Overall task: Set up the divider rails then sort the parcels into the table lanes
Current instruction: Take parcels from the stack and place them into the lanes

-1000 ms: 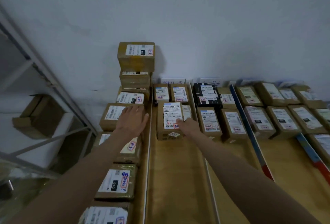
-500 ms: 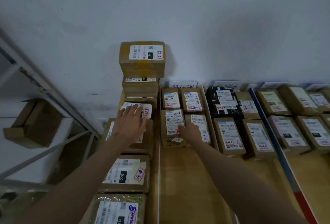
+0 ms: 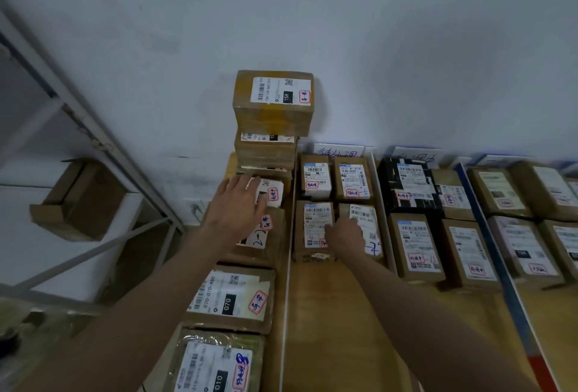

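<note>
L hand (image 3: 233, 208) moved fwd onto parcel (image 3: 271, 193), R hand (image 3: 344, 233) beside

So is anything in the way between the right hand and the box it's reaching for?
Nothing visible. The right hand already rests on the front parcel in the second lane, fingers touching its label. The neighbouring parcel sits alongside, partly under the hand.

Bare table (image 3: 337, 329) in near lane gives pass room; box stack (image 3: 272, 129) blocks far-left corner.
</note>
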Demonstrator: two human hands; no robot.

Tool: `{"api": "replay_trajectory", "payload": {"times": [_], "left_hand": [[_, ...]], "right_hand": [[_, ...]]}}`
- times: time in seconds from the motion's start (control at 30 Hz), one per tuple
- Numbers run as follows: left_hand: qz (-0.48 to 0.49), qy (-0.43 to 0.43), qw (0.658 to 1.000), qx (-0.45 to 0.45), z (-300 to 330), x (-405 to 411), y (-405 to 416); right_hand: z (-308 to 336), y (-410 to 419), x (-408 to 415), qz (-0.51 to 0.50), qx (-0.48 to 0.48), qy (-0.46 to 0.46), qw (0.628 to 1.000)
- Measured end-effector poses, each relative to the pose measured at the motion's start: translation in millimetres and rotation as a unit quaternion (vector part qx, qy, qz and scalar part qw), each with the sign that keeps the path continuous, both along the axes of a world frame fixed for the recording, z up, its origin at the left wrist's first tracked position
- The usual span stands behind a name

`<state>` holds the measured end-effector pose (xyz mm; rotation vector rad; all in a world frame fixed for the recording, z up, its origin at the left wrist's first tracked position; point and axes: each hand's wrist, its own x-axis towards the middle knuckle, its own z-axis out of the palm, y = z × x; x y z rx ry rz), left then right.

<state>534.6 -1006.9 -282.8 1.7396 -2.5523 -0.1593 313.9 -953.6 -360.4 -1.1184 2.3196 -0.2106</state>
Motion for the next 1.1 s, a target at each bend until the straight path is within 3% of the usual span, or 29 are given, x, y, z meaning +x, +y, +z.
{"api": "replay_trajectory", "payload": {"times": [0.27,0.5,0.73,0.8,0.9,0.97,1.1], "left_hand": [[-0.005,0.003,1.000,-0.025,34.0,-18.2,10.1],[-0.009,0.021,0.997,-0.069,73.8,-15.9,-17.5],[0.027,0.043,0.993,-0.110,105.2,-2.6,-104.1],[0.064,0.082,0.991,-0.086,101.8,-2.0,-126.6],[0.141,0.184,0.973,0.006,88.6,-8.8,-144.6],[0.178,0.279,0.941,0.073,78.0,-15.0,-149.8],[0.209,0.433,0.865,0.144,62.5,-23.2,-148.5]], "right_hand": [[69.4,9.3,-20.9,0.110,-0.118,0.116,0.980],[130.6,-29.9,-20.8,0.142,-0.174,0.138,0.965],[172.4,-115.0,9.2,0.158,-0.238,0.121,0.951],[172.7,-138.9,15.5,0.133,-0.236,0.074,0.960],[163.5,-161.0,21.5,0.060,-0.222,-0.067,0.971],[154.7,-167.3,24.6,0.024,-0.216,-0.133,0.967],[144.2,-167.8,28.3,0.018,-0.244,-0.149,0.958]]}}
